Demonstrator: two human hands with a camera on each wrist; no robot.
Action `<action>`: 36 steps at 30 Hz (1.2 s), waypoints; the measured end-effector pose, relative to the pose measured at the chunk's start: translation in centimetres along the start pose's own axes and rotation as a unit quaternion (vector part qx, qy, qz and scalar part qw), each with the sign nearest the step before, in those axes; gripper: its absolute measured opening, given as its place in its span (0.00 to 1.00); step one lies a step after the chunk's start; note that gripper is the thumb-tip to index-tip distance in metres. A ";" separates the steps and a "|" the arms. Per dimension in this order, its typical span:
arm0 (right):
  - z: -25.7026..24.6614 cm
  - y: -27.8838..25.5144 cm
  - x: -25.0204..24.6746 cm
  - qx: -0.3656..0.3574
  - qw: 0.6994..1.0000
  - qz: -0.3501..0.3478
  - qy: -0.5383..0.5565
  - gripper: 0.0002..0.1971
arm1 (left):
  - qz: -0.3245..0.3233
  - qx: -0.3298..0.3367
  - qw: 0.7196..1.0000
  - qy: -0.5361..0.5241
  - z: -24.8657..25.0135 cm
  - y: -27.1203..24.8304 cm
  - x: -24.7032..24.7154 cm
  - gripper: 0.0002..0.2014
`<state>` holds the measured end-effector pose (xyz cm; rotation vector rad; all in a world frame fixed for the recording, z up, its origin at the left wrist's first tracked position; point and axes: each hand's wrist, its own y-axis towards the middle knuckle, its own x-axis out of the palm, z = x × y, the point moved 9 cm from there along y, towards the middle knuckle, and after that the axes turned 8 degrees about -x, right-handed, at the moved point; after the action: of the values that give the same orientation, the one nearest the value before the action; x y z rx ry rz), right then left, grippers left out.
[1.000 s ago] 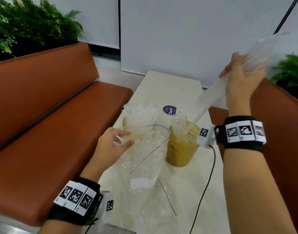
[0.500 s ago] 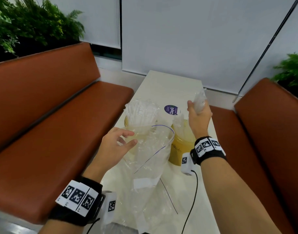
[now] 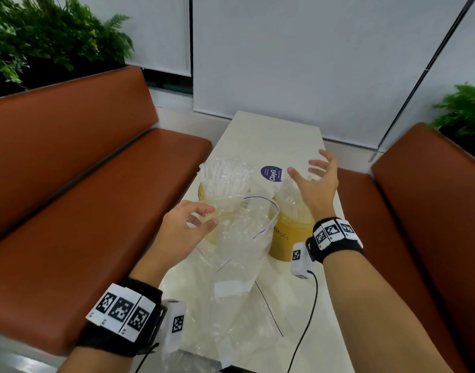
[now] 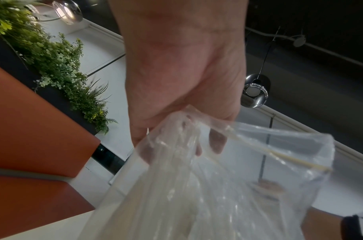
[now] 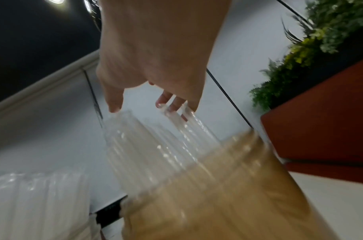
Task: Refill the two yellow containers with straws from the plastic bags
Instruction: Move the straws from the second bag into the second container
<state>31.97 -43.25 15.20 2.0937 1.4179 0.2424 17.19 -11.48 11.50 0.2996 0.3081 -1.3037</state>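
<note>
The plastic bag (image 3: 239,238) rim was pinched by the left hand (image 3: 182,232); the right hand (image 3: 316,184) was spread wide above the right container's straws (image 3: 293,200), holding nothing.

Bare forearms. Black wristband (image 3: 336,240) behind right-hand fingers, white square-code tags; matching left wristband (image 3: 123,316). White tagged camera block (image 3: 298,261) under each wrist, black cable (image 3: 309,313) trailing.

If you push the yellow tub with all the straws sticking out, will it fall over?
Probably not easily: the right yellow container looks wide and squat. But the straws stand tall and loose above its rim, so they would likely wobble or spill. It may slide on the smooth table.
</note>
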 end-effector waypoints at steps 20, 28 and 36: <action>-14.8 -11.4 11.6 -0.163 0.847 -0.491 -0.121 0.10 | -0.100 -0.076 0.969 -0.211 -1.0 -0.8 0.4 0.36; -11.3 -18.5 16.2 -0.110 0.764 -0.600 -0.209 0.32 | -0.076 -0.113 0.935 -0.327 -2.3 -0.6 0.5 0.33; -10.7 -20.2 16.7 -0.057 0.784 -0.601 -0.145 0.20 | -0.094 -0.123 0.929 -0.336 -2.5 -1.0 0.9 0.23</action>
<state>18.10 -19.25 9.55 0.7371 2.1236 -0.4795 16.28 -11.51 8.83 -0.4024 -0.0907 -1.4578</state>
